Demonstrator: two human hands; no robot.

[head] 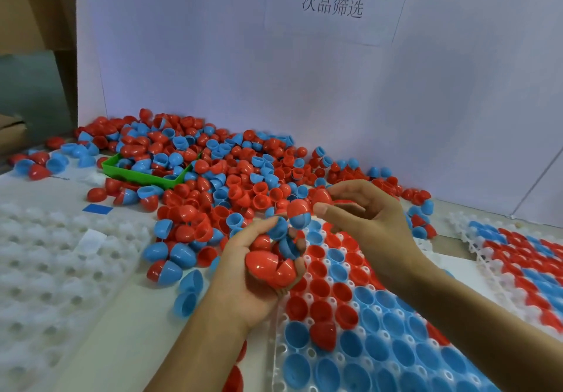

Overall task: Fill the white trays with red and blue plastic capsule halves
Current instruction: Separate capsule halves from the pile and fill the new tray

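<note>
Nearest the camera, the middle white tray (278, 346) runs from the bottom edge up under both hands, its cups mostly seated with blue and red halves, open side up; one red half (323, 335) lies dome-up across the cups, not seated. The left hand (253, 272) is curled round a stock of shells: red halves (268, 268) in the palm and blue ones (278, 228) at the fingertips. The right hand (365, 218) pinches a joined red-over-blue capsule (299, 213) between thumb and fingers, and a further red shell (321, 196) sits against its forefinger.

That capsule stands just above the left hand's fingertips, long axis roughly upright, red end up, and directly over the far rows of the middle tray. The right hand's grip is on the red end, so the blue end points toward the left hand, which is the nearer one to pull it apart. My reading is that the capsule must be split before either half can drop into a cup.

A loose pile of capsule halves (213, 175) covers the bench beyond, spilling over a green bin (137, 175). An unfilled white tray (45, 269) lies to the left, and a filled one (518, 263) lies to the right. A sheet with printed characters (335, 4) hangs on the back wall.
</note>
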